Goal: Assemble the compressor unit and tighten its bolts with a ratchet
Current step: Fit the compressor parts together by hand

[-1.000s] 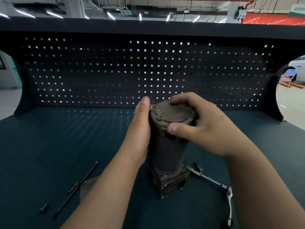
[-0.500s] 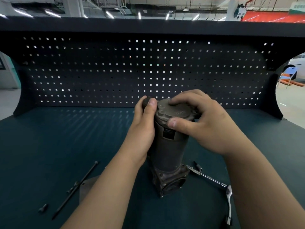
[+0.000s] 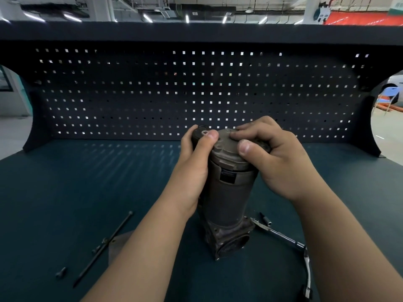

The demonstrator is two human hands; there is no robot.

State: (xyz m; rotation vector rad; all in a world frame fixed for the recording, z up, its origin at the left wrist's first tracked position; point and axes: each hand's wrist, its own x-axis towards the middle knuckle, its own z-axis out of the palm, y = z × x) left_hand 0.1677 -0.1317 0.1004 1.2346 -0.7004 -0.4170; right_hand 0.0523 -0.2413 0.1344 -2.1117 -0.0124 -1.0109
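The left hand (image 3: 192, 171) has a closed grip on the upper end of the compressor unit (image 3: 226, 199): its palm lies against the left side of the dark cylinder, its fingers curl out of sight round the far side, and its thumb (image 3: 209, 136) presses down on the top rim at a small round fitting. The right hand (image 3: 277, 162) grips the grey end cap (image 3: 226, 144) from the right, fingers bent over the cap's top face and thumb (image 3: 245, 148) pushed against its near rim. Both forearms reach in from the near edge of the surface (image 3: 65, 192), wrists roughly level with the top of the cylinder. The compressor unit stands upright on its square base about midway across the surface, nearer its near edge than the pegboard (image 3: 196, 94) at the back. A ratchet (image 3: 281, 235) lies just right of the base with a small socket (image 3: 266, 220) beside it. Toward the near left corner lie a long bolt (image 3: 104, 247) and a short bolt (image 3: 61, 273).
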